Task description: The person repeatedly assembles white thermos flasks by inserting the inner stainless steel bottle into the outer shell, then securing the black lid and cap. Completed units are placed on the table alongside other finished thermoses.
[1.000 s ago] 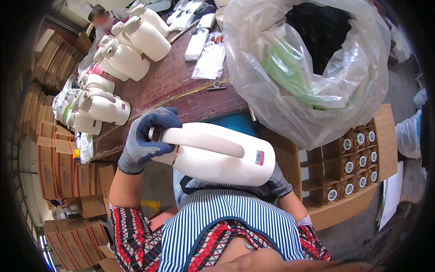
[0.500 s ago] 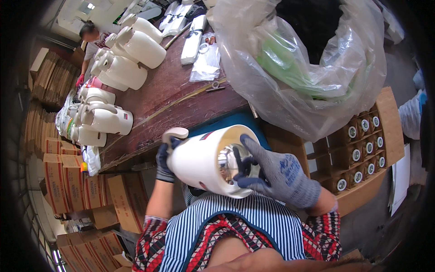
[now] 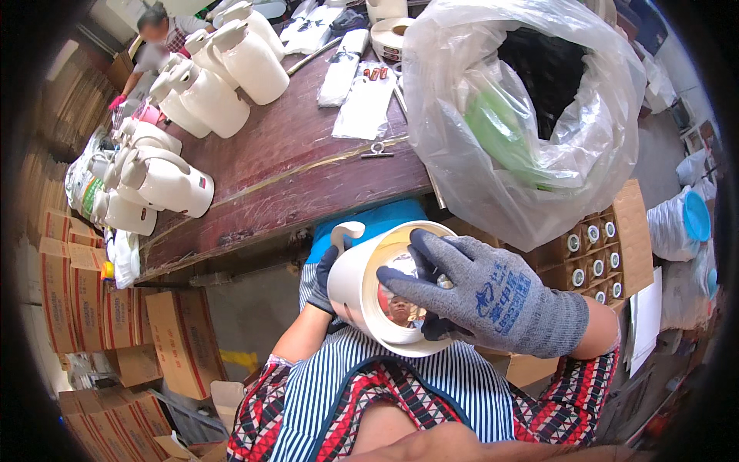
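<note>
In front of my striped apron a white vacuum jug (image 3: 348,279) lies tilted, its wide open end facing right. My left hand (image 3: 322,286), in a dark glove, grips the jug's left side below the curved handle (image 3: 348,231); part of its fingers is hidden behind the body. A shiny silvered glass liner (image 3: 400,309) sits inside the open end. My right hand (image 3: 481,289), in a grey glove with dark blue fingertips, is closed on the liner's end, fingers reaching into the opening.
Several finished-looking white jugs (image 3: 219,100) stand on the dark red table (image 3: 300,165). A large clear plastic bag (image 3: 431,115) bulges at its right. Below it, a divided carton (image 3: 635,246) holds several liners. Stacked cartons (image 3: 181,339) stand left; another person (image 3: 165,35) works at far left.
The liner sits deeper in the jug, and my right hand has come round onto its end. The jug's open end has turned more toward me. The whole view has shifted slightly.
</note>
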Motion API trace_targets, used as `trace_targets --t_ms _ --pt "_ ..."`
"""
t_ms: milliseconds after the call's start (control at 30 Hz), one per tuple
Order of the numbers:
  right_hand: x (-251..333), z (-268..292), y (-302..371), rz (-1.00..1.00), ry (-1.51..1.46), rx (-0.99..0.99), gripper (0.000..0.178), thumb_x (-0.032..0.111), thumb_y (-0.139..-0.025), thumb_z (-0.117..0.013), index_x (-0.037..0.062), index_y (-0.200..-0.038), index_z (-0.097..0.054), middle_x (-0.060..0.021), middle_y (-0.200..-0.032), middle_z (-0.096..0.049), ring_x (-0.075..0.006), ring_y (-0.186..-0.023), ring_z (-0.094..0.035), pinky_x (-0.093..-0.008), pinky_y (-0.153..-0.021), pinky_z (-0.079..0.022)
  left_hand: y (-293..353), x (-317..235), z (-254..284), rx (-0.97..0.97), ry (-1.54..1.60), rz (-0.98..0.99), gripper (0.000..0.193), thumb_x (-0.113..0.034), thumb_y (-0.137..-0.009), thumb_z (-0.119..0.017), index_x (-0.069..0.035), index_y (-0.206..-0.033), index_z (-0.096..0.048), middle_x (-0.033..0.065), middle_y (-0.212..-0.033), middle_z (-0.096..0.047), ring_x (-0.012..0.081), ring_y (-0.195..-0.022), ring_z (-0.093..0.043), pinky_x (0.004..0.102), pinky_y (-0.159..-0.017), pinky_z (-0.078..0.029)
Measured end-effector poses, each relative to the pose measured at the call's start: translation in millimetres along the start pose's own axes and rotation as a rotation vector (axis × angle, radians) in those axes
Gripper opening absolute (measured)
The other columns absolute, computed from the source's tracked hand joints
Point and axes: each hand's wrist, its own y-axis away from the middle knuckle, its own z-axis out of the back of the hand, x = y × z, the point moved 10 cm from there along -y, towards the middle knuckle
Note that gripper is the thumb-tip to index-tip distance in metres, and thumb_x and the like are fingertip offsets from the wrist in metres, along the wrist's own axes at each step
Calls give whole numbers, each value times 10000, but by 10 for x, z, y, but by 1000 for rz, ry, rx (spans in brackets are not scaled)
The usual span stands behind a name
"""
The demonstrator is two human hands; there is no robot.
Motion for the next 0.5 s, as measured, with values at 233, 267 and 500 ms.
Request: trace_targets --t_ms 233,267,500 --pt "5 -101 -293 -227 30 109 965 535 -776 -832 72 -1526 -440 -210 -1168 -611 -357 -1009 -686 -419 -822 -586 -141 280 547 -10 244 -1 554 -417 -996 -626 -60 -1413 -556 178 -1326 -663 347 -1235 -637 507 -1085 -499" --pt "-43 -110 -304 -284 -15 101 968 553 -779 -829 58 -1517 -445 -203 -1130 -625 -348 -987 -693 -415 -814 -584 -155 307 644 -13 263 -10 549 -414 -995 -627 -62 -1410 -559 177 -1322 -665 346 -1233 -638 507 -1082 -500" --pt "58 -74 -461 -232 79 21 838 543 -806 -789 76 -1447 -517 -148 -1006 -653 -303 -896 -707 -408 -749 -578 -108 172 693 -25 420 -9 484 -400 -985 -648 -77 -1345 -618 144 -1255 -700 315 -1210 -650 485 -1045 -518"
